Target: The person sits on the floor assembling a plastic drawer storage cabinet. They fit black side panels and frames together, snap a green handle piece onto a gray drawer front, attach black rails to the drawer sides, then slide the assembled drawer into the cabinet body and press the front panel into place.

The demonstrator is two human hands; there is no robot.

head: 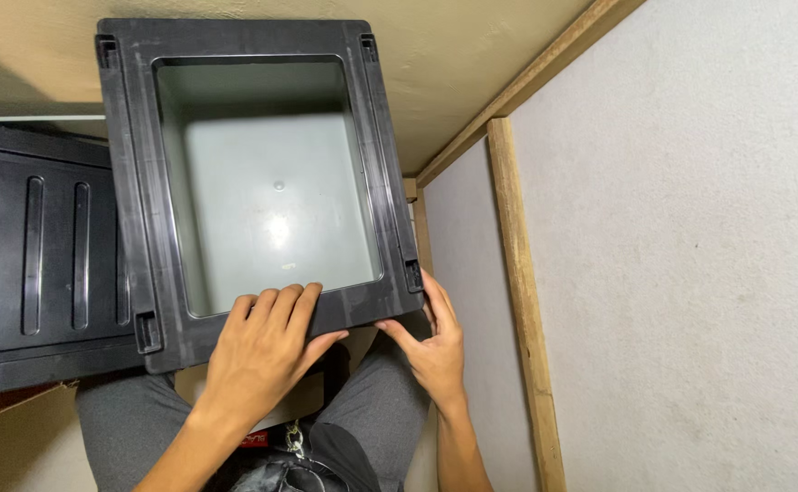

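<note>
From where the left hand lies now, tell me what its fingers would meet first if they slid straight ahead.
The left hand lies on the black rim of the open bin. Ahead the fingers would likely pass the inner edge and drop into the grey inside; depth is unclear.
</note>
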